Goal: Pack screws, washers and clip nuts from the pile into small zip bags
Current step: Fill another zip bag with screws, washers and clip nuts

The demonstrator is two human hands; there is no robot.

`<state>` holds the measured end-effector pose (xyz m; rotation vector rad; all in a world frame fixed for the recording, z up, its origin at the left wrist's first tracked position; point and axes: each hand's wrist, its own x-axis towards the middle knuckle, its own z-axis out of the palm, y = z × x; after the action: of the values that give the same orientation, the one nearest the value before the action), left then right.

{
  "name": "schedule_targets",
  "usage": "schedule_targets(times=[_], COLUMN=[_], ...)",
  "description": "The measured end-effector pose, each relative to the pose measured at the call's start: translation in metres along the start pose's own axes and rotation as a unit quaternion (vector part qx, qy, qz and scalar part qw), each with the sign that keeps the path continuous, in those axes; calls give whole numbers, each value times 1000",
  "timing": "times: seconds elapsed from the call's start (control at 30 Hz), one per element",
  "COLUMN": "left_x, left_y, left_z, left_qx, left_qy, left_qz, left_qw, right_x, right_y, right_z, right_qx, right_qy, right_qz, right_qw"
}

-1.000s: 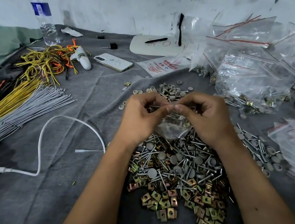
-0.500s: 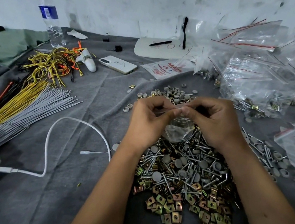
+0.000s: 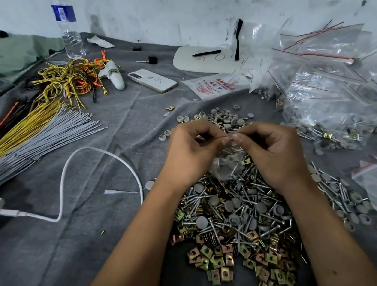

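Head camera view, looking down at a grey cloth-covered surface [image 3: 85,249]. Both hands meet at the centre, above the far edge of a large pile of hardware [image 3: 239,222]. The left hand [image 3: 191,153] and the right hand [image 3: 275,155] each pinch the top edge of one small zip bag [image 3: 227,162] between thumb and fingers, thumbs nearly touching. The clear bag hangs down between the hands, its bottom just over the pile, with what looks like a few grey and metal pieces inside.

Screws and grey round washers fill the middle of the pile; brass-coloured square clip nuts [image 3: 272,283] spread along its near edge. More grey washers [image 3: 220,118] lie just beyond the hands. A heap of filled bags [image 3: 335,90] rises at the far right.

To the left lie bundles of grey and yellow wires [image 3: 26,134], a white cable [image 3: 66,174], a phone [image 3: 152,80] and a water bottle [image 3: 65,21].

The bag is likely thin, soft and slippery, sagging under its small load; it seems best held at the stiffer zip strip along the top, pinched from both ends so the seal can be pressed closed without spilling.
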<state>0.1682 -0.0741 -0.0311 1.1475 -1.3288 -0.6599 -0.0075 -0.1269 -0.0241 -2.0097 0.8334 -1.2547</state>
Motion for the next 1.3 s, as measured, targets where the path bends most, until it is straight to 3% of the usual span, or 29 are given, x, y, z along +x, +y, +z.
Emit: schedule_targets(times=[0.17, 0.37, 0.6, 0.83, 0.97, 1.13, 1.3], left_x=[-1, 1, 3, 5, 5, 3, 1], left_y=[-1, 0, -5, -6, -5, -4, 0], left_z=[1, 0, -4, -15, -14, -7, -3], left_qx=[39, 126, 64, 0, -11, 52, 43], left_qy=[-6, -35, -5, 62, 67, 14, -26], left_qz=[-5, 96, -32, -81, -79, -34, -4], left_qw=[999, 987, 997, 995, 995, 998, 999], right_x=[-1, -1, 0, 2, 1, 2, 3], right_y=[2, 0, 3, 5, 8, 5, -2], right_z=[-1, -3, -3, -16, -18, -9, -6], right_qx=[-16, -65, -48, -30, -46, -158, -125], right_qy=[5, -19, 8, 54, 44, -20, -27], right_qz=[3, -24, 0, 24, 28, -6, -22], right_qw=[1000, 997, 999, 998, 998, 987, 992])
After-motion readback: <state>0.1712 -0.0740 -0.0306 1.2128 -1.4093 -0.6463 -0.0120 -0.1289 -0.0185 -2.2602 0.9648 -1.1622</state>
